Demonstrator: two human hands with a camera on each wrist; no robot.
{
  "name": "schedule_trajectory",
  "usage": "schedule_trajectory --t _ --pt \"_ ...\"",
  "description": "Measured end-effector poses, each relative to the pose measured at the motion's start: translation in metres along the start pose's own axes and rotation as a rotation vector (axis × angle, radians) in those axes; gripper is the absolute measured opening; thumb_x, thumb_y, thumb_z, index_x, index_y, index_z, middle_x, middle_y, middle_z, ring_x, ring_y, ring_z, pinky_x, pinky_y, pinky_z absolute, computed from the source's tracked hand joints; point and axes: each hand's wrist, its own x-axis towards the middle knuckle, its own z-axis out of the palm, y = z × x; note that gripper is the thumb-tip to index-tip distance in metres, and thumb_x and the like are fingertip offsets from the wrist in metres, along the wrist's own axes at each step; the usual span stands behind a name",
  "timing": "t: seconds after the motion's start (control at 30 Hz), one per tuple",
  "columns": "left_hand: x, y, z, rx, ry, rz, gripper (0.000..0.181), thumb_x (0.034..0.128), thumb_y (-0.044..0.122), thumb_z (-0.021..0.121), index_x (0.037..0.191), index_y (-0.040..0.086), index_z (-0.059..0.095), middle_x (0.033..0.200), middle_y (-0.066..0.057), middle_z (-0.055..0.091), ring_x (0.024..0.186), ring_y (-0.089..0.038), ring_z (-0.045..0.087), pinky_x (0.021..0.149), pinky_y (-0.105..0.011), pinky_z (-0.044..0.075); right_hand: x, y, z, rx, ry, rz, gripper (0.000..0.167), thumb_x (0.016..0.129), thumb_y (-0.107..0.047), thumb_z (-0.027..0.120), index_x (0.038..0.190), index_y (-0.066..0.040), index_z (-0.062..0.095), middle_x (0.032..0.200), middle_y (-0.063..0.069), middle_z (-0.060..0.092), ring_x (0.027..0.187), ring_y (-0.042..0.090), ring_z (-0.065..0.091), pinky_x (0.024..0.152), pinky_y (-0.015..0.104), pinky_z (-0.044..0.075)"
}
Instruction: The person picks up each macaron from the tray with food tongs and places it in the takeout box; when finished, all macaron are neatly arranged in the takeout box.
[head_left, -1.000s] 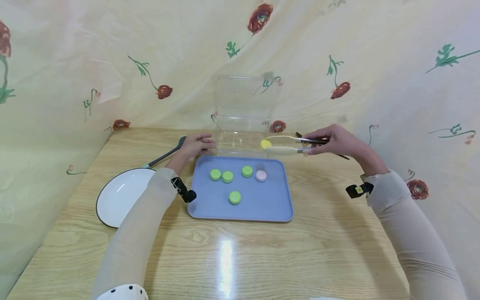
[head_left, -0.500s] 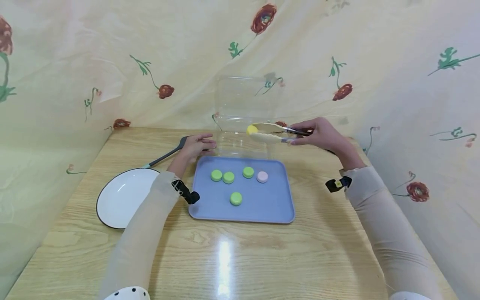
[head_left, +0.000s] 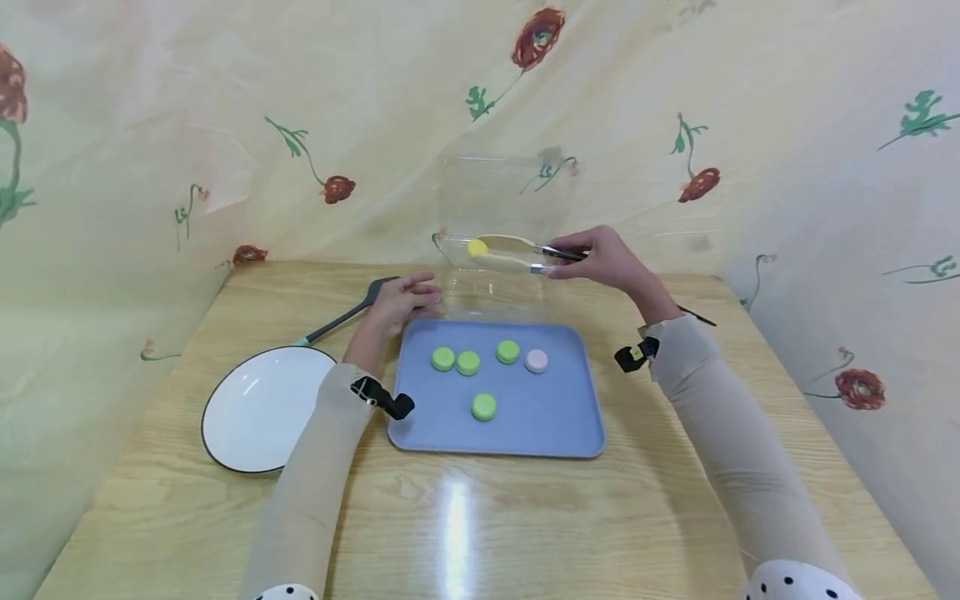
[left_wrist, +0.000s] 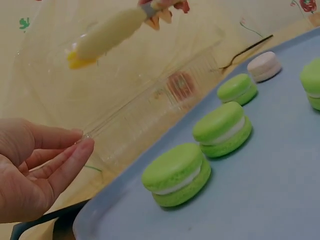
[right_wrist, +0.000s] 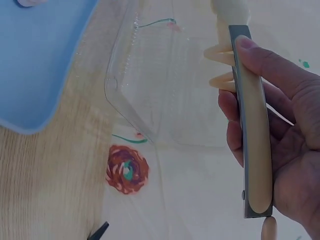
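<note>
My right hand (head_left: 607,260) grips a pair of cream tongs (right_wrist: 255,135) with metal-edged handles. A yellow macaron (head_left: 477,247) is pinched between the tips of the tongs, above a clear plastic box (head_left: 491,296) whose lid stands raised at the back. With thumb and fingertips my left hand (left_wrist: 45,167) pinches the left edge of that box. In front of the box lies a blue tray (head_left: 547,425). On it are several green macarons (left_wrist: 176,174) and one pink macaron (head_left: 536,361).
A white dish (head_left: 262,408) with a dark rim sits left of the tray. Behind it a dark-handled utensil (head_left: 341,323) reaches towards my left hand. A thin dark stick (head_left: 697,315) lies at the right, partly behind my right wrist. Flowered cloth hangs behind the table.
My right hand has carried the tongs and yellow macaron leftward and up, from the box's right side to above its left part. My left hand stays at the box's edge.
</note>
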Motion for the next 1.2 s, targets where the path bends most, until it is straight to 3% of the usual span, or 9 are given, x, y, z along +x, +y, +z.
schedule_trajectory --t 0.17,0.4,0.57,0.77,1.03,1.2 --pt "-0.003 -0.001 0.004 -0.010 0.030 0.016 0.057 0.0971 -0.004 0.063 0.151 0.004 0.047 0.132 -0.017 0.062 0.118 -0.026 0.065 0.108 -0.041 0.056 0.017 0.005 0.014 -0.032 0.004 0.017 0.049 0.080 -0.015 0.088 0.125 -0.003 0.073 0.116 0.022 0.075 0.077 0.000 0.066 0.064 0.012 0.054" --pt "-0.006 -0.001 0.008 -0.005 0.051 0.020 0.057 0.0966 -0.004 0.064 0.150 0.004 0.048 0.138 -0.021 0.060 0.121 -0.028 0.064 0.106 -0.041 0.057 0.033 0.009 0.026 -0.087 -0.001 0.028 0.048 0.081 -0.017 0.088 0.125 -0.004 0.073 0.116 0.018 0.075 0.080 0.017 0.062 0.062 0.015 0.051" --pt "-0.007 0.000 0.008 0.009 0.053 0.020 0.056 0.0963 -0.004 0.065 0.150 0.004 0.049 0.139 -0.021 0.060 0.117 -0.025 0.065 0.107 -0.042 0.057 0.042 0.014 0.032 -0.088 -0.022 0.044 0.049 0.081 -0.019 0.088 0.124 -0.002 0.072 0.114 0.021 0.075 0.078 0.015 0.062 0.062 0.015 0.051" --pt "-0.005 -0.001 0.008 0.026 0.062 0.026 0.057 0.0962 -0.003 0.066 0.150 0.005 0.049 0.135 -0.019 0.062 0.107 -0.019 0.068 0.104 -0.040 0.058 0.047 0.017 0.039 -0.113 -0.041 0.053 0.048 0.081 -0.018 0.088 0.124 -0.002 0.073 0.113 0.020 0.076 0.077 0.014 0.062 0.064 0.017 0.051" --pt "-0.003 -0.005 0.007 -0.008 0.059 0.017 0.056 0.0964 -0.004 0.064 0.150 0.004 0.049 0.136 -0.021 0.061 0.118 -0.028 0.065 0.106 -0.042 0.057 0.050 0.025 0.048 -0.174 -0.071 0.081 0.050 0.082 -0.019 0.086 0.126 -0.002 0.071 0.116 0.019 0.075 0.083 0.020 0.062 0.068 0.023 0.050" --pt "-0.003 -0.003 0.008 -0.005 0.067 0.020 0.056 0.0964 -0.004 0.065 0.149 0.005 0.050 0.139 -0.022 0.060 0.110 -0.022 0.067 0.105 -0.040 0.058 0.052 0.022 0.049 -0.208 -0.074 0.106 0.052 0.082 -0.020 0.086 0.129 -0.003 0.070 0.124 0.017 0.073 0.094 0.025 0.065 0.078 0.032 0.054"
